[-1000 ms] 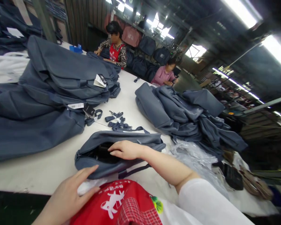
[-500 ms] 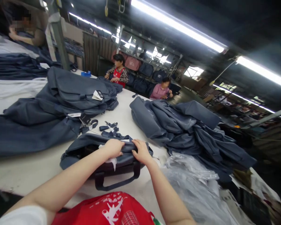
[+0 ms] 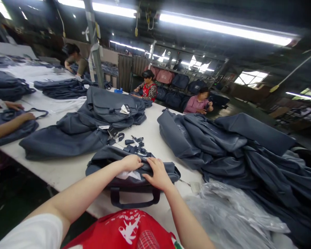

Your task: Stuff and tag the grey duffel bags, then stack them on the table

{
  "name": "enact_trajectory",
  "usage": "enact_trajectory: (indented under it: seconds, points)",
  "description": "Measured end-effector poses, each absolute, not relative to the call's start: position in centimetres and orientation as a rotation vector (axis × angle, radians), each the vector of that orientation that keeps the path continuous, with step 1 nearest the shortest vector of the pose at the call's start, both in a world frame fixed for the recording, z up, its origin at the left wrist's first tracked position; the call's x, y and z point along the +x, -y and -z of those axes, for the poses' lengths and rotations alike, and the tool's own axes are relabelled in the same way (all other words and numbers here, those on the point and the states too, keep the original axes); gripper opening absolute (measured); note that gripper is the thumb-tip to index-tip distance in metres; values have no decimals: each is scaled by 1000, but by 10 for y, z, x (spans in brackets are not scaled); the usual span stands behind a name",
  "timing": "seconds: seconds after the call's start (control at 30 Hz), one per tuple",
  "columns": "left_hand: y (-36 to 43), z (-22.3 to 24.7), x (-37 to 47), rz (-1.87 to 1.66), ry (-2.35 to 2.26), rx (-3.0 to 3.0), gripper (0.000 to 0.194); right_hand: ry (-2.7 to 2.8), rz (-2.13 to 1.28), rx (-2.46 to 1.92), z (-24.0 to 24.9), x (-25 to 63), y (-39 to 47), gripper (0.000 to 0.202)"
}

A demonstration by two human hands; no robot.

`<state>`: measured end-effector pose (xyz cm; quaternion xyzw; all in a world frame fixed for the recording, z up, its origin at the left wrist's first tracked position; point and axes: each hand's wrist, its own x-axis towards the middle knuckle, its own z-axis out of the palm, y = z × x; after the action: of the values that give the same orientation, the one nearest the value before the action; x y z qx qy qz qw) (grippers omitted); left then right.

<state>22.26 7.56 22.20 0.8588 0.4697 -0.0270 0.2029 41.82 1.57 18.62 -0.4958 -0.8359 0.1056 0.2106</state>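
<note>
A dark blue bag (image 3: 101,159) lies on the white table before me, its opening upward and a looped handle (image 3: 134,204) hanging toward me. My left hand (image 3: 131,163) is closed on the bag's upper edge, fingers bent in a pinch. Beside it, my right hand (image 3: 157,173) rests on the same edge with thumb and fingers apart. White paper (image 3: 129,175) shows inside the bag under my left hand. Just beyond the bag lie dark straps (image 3: 135,141) with metal clips.
Blue bags are heaped at left (image 3: 67,138) and right (image 3: 197,138). Clear plastic bags (image 3: 228,207) lie at the right front. Another person's hands (image 3: 23,117) work on a bag at far left. Several people sit or stand beyond the table (image 3: 155,121).
The view has turned left, bringing another person's arms into sight. My left hand has closed more tightly at the bag's edge, and the white paper has shifted and lies flatter.
</note>
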Motion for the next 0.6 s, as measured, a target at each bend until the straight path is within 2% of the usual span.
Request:
enact_trajectory:
  seconds: [0.17, 0.37, 0.6]
  points:
    - [-43, -246, 233, -27, -1318, 2508, 38, 2338, -230, -1437, -197, 407, -16, 67]
    - [-32, -256, 230, -46, -1453, 2375, 40, 2566, -177, -1357, -195, 407, -29, 26]
    - [-57, -248, 194, -192, -1505, 2126, 19, 2517, -61, -1342, -188, 408, -32, 31]
